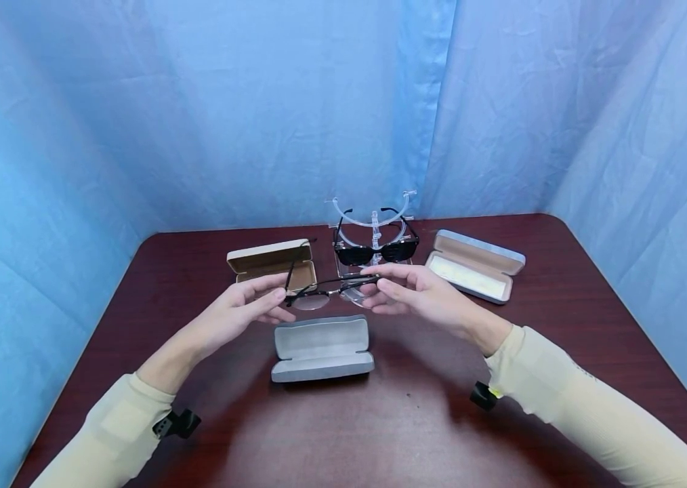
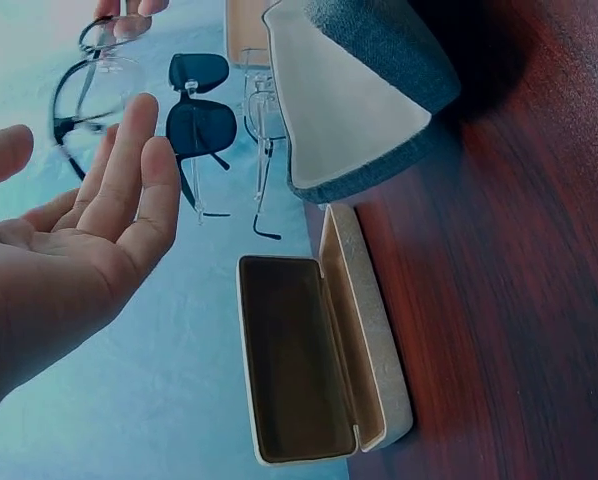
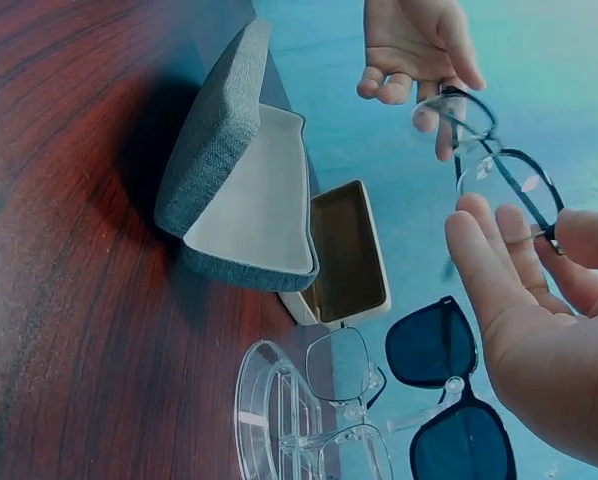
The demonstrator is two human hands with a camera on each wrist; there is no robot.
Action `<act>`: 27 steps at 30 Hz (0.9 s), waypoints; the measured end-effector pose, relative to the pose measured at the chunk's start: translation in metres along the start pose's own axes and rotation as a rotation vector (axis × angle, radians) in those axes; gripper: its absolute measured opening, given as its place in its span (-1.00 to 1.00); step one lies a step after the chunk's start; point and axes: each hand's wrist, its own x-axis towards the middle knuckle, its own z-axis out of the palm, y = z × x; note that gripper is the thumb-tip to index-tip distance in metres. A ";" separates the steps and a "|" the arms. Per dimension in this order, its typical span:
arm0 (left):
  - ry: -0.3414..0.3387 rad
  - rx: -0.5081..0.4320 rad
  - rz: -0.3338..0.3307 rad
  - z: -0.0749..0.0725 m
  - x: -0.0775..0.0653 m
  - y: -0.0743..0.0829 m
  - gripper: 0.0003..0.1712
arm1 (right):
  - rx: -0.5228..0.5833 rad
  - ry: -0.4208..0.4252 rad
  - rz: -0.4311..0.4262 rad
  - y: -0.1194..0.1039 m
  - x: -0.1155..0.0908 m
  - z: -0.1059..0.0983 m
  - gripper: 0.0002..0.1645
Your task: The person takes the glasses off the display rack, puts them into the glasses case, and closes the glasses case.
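Observation:
Both hands hold a pair of eyeglasses (image 1: 311, 302) with clear lenses and black upper rims, raised above the table with its temples unfolded. My left hand (image 1: 252, 302) pinches the left corner of the frame between thumb and fingers. At the opposite corner, my right hand (image 1: 412, 290) grips the frame by the hinge, as the right wrist view also shows. Beneath the glasses stands an open grey case (image 1: 322, 367) with a pale lining. An open cream case (image 1: 269, 254) with a brown lining lies behind my left hand, partly covered by the fingers and glasses.
A clear display stand (image 1: 375, 230) at the back carries dark sunglasses (image 1: 398, 251). Lower on it are thin-rimmed glasses (image 3: 337, 365). An open light-blue case (image 1: 480, 252) with something white inside lies to the right. Blue curtains (image 1: 246, 115) surround the dark red table (image 1: 404, 434).

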 end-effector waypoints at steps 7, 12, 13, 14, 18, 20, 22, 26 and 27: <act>-0.003 -0.017 -0.007 0.002 -0.001 0.001 -0.21 | -0.006 0.007 -0.001 0.000 0.000 0.002 -0.50; -0.009 -0.031 0.004 0.003 -0.002 0.002 -0.24 | -0.018 0.002 -0.005 0.001 0.000 0.002 -0.51; -0.016 -0.035 0.008 0.003 -0.002 0.002 -0.25 | -0.018 0.004 -0.004 0.000 0.000 0.003 -0.51; -0.025 -0.038 0.014 0.004 -0.003 0.002 -0.26 | -0.019 0.003 -0.004 0.001 0.000 0.002 -0.51; -0.075 -0.048 0.043 0.004 -0.005 0.002 -0.31 | -0.018 0.001 0.000 0.000 0.000 0.003 -0.51; -0.098 -0.044 0.061 0.004 -0.005 0.002 -0.35 | -0.017 -0.003 0.002 0.000 -0.001 0.003 -0.50; -0.113 -0.035 0.077 0.004 -0.005 0.002 -0.39 | -0.015 -0.002 0.005 0.000 -0.001 0.003 -0.49; -0.115 0.000 0.091 0.004 -0.004 0.002 -0.48 | -0.034 0.016 0.013 -0.001 -0.002 0.005 -0.47; -0.112 0.007 0.094 0.004 -0.005 0.002 -0.49 | -0.049 0.026 0.015 -0.002 -0.002 0.005 -0.47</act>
